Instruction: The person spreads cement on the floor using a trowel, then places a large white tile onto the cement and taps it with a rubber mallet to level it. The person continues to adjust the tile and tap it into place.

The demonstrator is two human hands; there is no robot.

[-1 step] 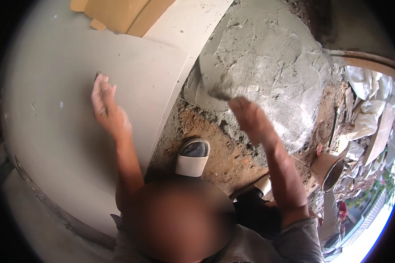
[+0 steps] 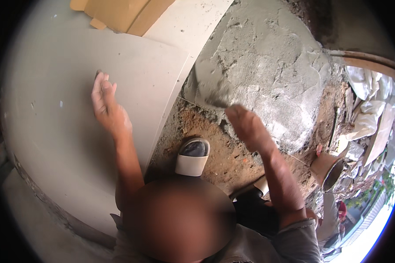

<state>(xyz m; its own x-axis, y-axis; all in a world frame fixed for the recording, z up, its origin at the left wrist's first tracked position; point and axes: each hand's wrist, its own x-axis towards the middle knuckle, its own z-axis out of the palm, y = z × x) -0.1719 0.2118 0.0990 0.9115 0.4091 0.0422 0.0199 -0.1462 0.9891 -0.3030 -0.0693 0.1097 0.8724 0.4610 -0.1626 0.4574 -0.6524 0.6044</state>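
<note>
Over grey mortar (image 2: pixel 272 65), the right hand (image 2: pixel 249 127) reaches forward, gripping a trowel (image 2: pixel 211 87) (left hand (image 2: pixel 109 109) fingers loosely uncurled).

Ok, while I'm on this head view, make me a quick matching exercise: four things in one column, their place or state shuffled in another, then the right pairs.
Things:
1. Left hand
2. Right hand
3. Cardboard
4. Slipper left of the other one

Places and states:
A. Tan, at the upper edge of the view
B. On brown soil
C. Gripping a blurred trowel at the grey cement
D. Over the pale board, no tool visible in it

Right pairs: 1-D, 2-C, 3-A, 4-B
</note>
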